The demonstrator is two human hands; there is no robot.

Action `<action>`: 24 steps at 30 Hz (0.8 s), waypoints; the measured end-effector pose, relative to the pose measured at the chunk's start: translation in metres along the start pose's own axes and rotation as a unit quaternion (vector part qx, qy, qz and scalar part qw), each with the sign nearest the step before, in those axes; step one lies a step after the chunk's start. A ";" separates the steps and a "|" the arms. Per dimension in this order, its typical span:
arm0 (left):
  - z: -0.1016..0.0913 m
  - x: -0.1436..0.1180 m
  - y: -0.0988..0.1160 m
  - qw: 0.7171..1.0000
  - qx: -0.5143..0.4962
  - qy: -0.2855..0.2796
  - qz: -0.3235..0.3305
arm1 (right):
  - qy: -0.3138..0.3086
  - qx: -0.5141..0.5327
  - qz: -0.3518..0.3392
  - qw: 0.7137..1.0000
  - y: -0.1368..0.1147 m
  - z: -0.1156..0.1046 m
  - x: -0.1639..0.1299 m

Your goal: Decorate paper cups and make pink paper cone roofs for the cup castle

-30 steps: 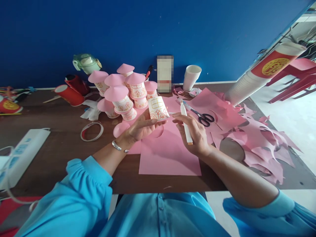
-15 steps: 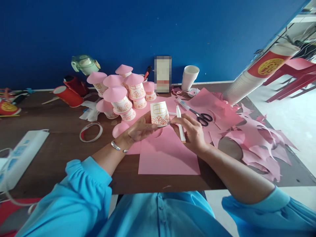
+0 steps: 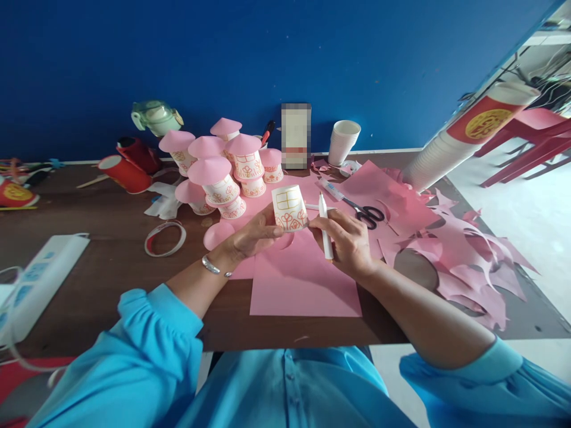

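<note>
While the left hand (image 3: 252, 238) cups an upturned paper cup (image 3: 289, 207) from the side and below, its fingers curled partway round the cup's lower wall and its thumb pressed on the near side, the right hand (image 3: 350, 244) grips a white marker (image 3: 325, 227) between thumb and forefingers, the other fingers folded in beneath it; the marker stands nearly upright with its upper tip just beside the cup's right wall, though contact between tip and cup cannot be told. The cup is white with a window and flowers drawn on it in orange line, and it is held above a pink paper sheet (image 3: 306, 285) that lies flat on the brown table (image 3: 102, 267); a silver bracelet (image 3: 210, 265) sits on the left wrist, and both arms wear blue sleeves. Behind the cup stands a cluster of decorated cups with pink cone roofs (image 3: 218, 169), some stacked; black-handled scissors (image 3: 368, 213) lie just right of the marker on more pink paper, and cut pink scraps (image 3: 464, 255) spread across the right side of the table. A stack of plain white cups (image 3: 343, 141) stands by the blue wall, a tape ring (image 3: 165, 238) lies to the left, and a white power strip (image 3: 42, 279) rests near the table's left edge.
</note>
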State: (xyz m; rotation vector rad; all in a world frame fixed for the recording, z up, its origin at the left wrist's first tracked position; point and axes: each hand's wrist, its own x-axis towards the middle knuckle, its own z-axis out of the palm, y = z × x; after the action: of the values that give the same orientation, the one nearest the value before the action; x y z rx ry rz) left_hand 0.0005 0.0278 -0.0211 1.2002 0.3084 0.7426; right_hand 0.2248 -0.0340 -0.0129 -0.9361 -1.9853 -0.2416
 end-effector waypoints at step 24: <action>0.001 0.002 -0.001 0.999 0.003 0.053 0.005 | -0.002 0.055 0.082 0.995 0.006 0.002 0.001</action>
State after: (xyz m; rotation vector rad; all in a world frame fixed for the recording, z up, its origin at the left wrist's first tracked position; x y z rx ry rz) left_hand 0.0029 0.0281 -0.0213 1.1699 0.3927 0.8171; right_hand 0.2274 -0.0282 -0.0141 -1.0227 -1.8921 -0.0386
